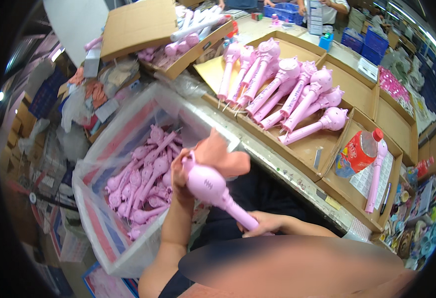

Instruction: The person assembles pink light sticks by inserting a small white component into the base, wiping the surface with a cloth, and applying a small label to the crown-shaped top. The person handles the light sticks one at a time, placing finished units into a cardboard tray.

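Observation:
A pink plastic toy wand point(205, 185) with a round, eared head and a straight handle is held slantwise before my body. My right hand point(268, 223) is wrapped round the lower handle. At the head end, my left hand point(179, 172) grips an orange cloth point(218, 155) bunched against the wand's top; the fingers are partly hidden behind wand and cloth. To the left, a big plastic-lined bin point(128, 258) contains a heap of similar pink wands point(146, 176). More wands point(287, 92) lie piled in a shallow cardboard tray point(305, 161) on the table.
Right of the pile stand a red-labelled bottle point(355, 153), a single wand point(376, 181) on a printed sheet, and a pen point(385, 198). An open carton point(178, 64) of pink and white parts sits at the far left. Blue crates point(374, 44) and other people point(335, 7) are beyond.

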Available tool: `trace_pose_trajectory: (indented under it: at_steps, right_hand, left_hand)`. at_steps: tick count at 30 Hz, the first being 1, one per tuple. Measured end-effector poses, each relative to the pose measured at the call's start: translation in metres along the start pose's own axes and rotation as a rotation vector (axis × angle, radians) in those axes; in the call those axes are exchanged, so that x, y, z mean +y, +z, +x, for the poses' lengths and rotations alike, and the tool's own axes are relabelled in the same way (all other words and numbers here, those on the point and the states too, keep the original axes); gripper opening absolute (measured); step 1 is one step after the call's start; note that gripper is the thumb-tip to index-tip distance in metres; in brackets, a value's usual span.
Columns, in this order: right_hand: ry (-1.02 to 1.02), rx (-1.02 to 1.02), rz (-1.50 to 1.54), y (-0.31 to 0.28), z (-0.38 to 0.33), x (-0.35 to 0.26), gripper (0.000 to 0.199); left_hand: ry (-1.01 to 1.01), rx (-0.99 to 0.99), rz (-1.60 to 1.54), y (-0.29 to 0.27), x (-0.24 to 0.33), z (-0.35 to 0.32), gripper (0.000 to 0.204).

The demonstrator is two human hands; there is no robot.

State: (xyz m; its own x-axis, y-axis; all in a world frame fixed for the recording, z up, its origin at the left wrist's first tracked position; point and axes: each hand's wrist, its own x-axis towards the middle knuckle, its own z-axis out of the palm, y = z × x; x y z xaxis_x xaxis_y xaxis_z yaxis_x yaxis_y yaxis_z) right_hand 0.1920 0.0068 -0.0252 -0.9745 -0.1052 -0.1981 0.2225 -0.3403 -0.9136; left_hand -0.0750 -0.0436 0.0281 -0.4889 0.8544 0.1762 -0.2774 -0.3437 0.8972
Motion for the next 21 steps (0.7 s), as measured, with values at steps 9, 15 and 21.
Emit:
trace_pose_trajectory:
  at_steps: [9, 15, 21]
  right_hand:
    - [0.162, 0.987, -1.000, 0.017, 0.047, -0.011, 0.035]
    - [0.166, 0.970, -0.911, 0.041, 0.045, -0.010, 0.037]
    - [0.018, 0.901, -0.685, 0.041, 0.050, -0.006, 0.040]
  left_hand:
    - [0.183, 0.259, 0.280, 0.079, -0.017, -0.003, 0.057]
    - [0.045, 0.255, 0.197, 0.052, -0.002, 0.012, 0.037]
    - [0.139, 0.186, 0.146, 0.063, 0.005, 0.003, 0.033]
